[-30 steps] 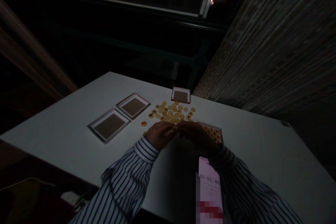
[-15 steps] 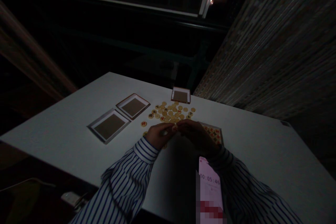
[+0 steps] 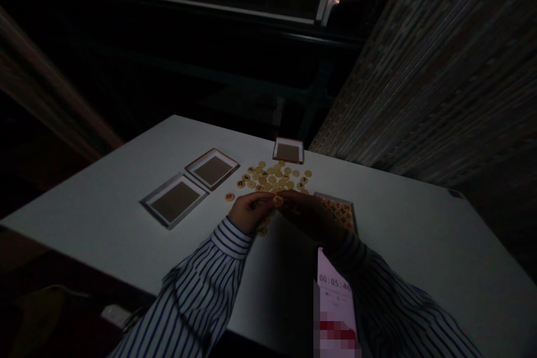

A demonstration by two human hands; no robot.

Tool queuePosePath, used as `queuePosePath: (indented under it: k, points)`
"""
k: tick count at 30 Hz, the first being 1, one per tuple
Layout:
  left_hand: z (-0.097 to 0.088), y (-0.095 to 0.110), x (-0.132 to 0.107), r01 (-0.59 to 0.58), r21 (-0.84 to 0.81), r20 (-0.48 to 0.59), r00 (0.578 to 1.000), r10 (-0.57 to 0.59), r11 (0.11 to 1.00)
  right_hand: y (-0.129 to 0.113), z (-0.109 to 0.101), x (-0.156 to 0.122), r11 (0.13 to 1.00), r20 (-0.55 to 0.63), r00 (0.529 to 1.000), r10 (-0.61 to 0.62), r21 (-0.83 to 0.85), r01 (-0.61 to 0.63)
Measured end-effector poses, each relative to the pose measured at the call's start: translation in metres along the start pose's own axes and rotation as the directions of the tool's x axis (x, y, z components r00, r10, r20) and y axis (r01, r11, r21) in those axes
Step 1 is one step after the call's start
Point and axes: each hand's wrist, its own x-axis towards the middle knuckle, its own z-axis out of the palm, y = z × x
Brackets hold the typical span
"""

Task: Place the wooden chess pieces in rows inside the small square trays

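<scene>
Both my hands meet over the white table (image 3: pixel 104 201), just in front of a scatter of round tan discs (image 3: pixel 274 176) marked in red or black. My left hand (image 3: pixel 250 212) and my right hand (image 3: pixel 308 213) have their fingers pinched together on one disc (image 3: pixel 277 200) held between them. A single disc (image 3: pixel 229 197) lies to the left, another (image 3: pixel 262 230) sits under my left wrist. By my right hand a small box (image 3: pixel 342 210) holds several discs.
Two shallow square trays, one white-rimmed (image 3: pixel 175 200) and one red-rimmed (image 3: pixel 212 168), lie at the left. A smaller red box (image 3: pixel 288 151) stands behind the discs. A phone (image 3: pixel 335 296) showing a timer leans at the near edge. A brick wall (image 3: pixel 440 67) rises at the right.
Both hands have lifted slightly and shifted away from me with the disc pinched between them. The view is a little blurred from head motion.
</scene>
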Motion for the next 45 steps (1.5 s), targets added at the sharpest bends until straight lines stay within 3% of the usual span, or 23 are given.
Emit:
queuePosePath:
  k: [7, 11, 14, 17, 19, 22, 28, 37, 45]
  points:
    - [0.0, -0.002, -0.001, -0.023, 0.048, 0.002, 1.0, 0.023, 0.999, -0.002, -0.002, 0.002, 0.965, 0.043, 0.997, -0.067, -0.249, 0.076]
    - [-0.005, -0.007, 0.004, -0.15, 0.215, -0.01, 0.988, 0.155, 0.965, 0.0, 0.0, 0.001, 0.93, 0.04, 0.999, -0.018, -0.366, 0.032]
    - [-0.009, -0.008, 0.006, -0.266, 0.472, -0.008, 0.952, 0.306, 0.84, 0.004, 0.001, -0.001, 0.89, 0.064, 0.996, 0.055, -0.456, -0.02]
    - [-0.011, -0.006, 0.006, -0.336, 0.716, 0.085, 0.912, 0.401, 0.612, 0.008, 0.002, -0.004, 0.844, 0.12, 0.981, 0.153, -0.532, -0.067]
    - [-0.01, -0.004, 0.004, -0.361, 0.797, 0.172, 0.904, 0.391, 0.484, 0.01, 0.003, -0.006, 0.81, 0.145, 0.965, 0.217, -0.579, -0.095]
    - [-0.007, -0.002, 0.001, -0.359, 0.854, 0.245, 0.916, 0.316, 0.378, 0.011, 0.004, -0.007, 0.768, 0.165, 0.951, 0.261, -0.633, -0.101]
    - [0.0, 0.005, -0.002, -0.269, 0.937, 0.23, 0.955, 0.188, 0.221, 0.01, 0.004, -0.008, 0.739, 0.257, 0.921, 0.293, -0.672, -0.048]
    - [0.007, 0.011, -0.003, -0.223, 0.961, 0.209, 0.973, 0.099, 0.164, 0.006, 0.002, -0.009, 0.738, 0.286, 0.899, 0.33, -0.672, -0.057]
    - [0.005, 0.007, -0.003, -0.24, 0.953, 0.216, 0.966, 0.142, 0.185, 0.016, 0.007, -0.014, 0.758, 0.225, 0.947, 0.229, -0.651, -0.029]
